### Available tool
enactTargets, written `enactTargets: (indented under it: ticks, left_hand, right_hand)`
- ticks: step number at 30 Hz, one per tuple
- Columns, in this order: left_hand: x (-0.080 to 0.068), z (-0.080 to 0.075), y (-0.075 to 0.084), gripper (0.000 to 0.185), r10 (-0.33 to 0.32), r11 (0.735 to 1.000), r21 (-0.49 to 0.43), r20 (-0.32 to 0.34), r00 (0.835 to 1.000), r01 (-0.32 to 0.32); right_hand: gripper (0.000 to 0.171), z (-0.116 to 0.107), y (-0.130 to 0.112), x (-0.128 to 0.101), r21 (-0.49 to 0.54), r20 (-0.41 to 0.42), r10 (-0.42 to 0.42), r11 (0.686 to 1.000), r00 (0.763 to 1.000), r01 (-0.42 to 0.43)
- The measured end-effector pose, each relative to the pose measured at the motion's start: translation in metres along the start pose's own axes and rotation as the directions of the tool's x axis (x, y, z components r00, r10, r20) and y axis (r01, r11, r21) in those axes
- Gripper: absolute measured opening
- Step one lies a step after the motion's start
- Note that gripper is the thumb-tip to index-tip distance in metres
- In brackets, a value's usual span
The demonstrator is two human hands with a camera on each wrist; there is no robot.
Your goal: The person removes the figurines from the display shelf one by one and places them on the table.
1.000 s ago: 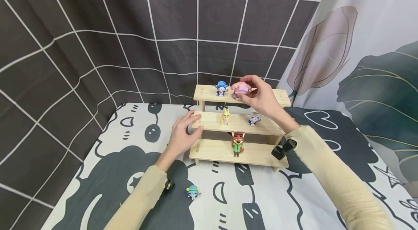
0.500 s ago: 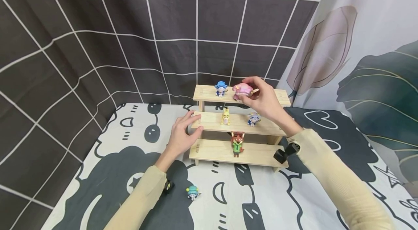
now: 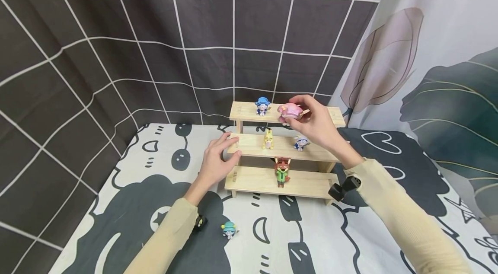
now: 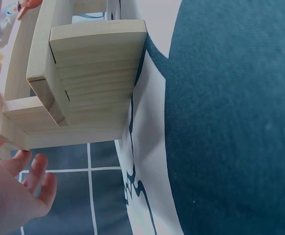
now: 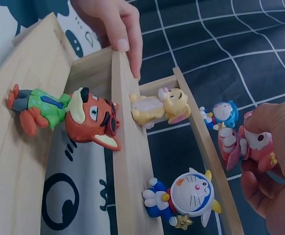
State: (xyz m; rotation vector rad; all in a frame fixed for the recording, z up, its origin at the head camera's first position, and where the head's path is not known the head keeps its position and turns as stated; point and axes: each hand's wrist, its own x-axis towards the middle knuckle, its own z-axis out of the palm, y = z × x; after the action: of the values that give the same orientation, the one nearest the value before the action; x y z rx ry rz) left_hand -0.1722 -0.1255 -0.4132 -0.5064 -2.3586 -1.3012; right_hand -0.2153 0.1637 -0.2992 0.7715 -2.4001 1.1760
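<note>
A three-step wooden shelf [image 3: 249,180] stands on the patterned cloth. My right hand [image 3: 311,123] pinches a pink figurine [image 3: 288,111] [image 5: 248,144] at the top step, beside a blue figurine [image 3: 262,105] [image 5: 223,113]. A yellow rabbit [image 3: 267,139] [image 5: 157,108] and a blue-and-white cat figurine [image 3: 300,142] [image 5: 186,196] stand on the middle step. The fox in green [image 3: 282,170] [image 5: 64,115] stands on the bottom step. My left hand [image 3: 218,159] holds the left end of the middle step, with its fingertips [image 5: 125,41] over the edge.
A small teal-hatted figurine [image 3: 228,229] lies on the cloth [image 3: 124,205] in front of the shelf, near my left forearm. A dark checked curtain [image 3: 155,40] hangs behind and at the left. A leaf-print curtain [image 3: 435,71] closes the right side.
My right hand has drawn the pink figurine slightly down and toward me at the top step. The left hand has stayed on the middle step.
</note>
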Motion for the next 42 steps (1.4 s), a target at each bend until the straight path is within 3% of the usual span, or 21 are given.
enactTargets:
  ticks: [42]
  left_hand:
    - [0.000,0.000,0.002,0.040,0.002,1.000,-0.005,-0.003,1.000,-0.002]
  right_hand:
    - [0.048,0.008,-0.015,-0.034,0.018,0.056,0.007,1.000,0.998,-0.008]
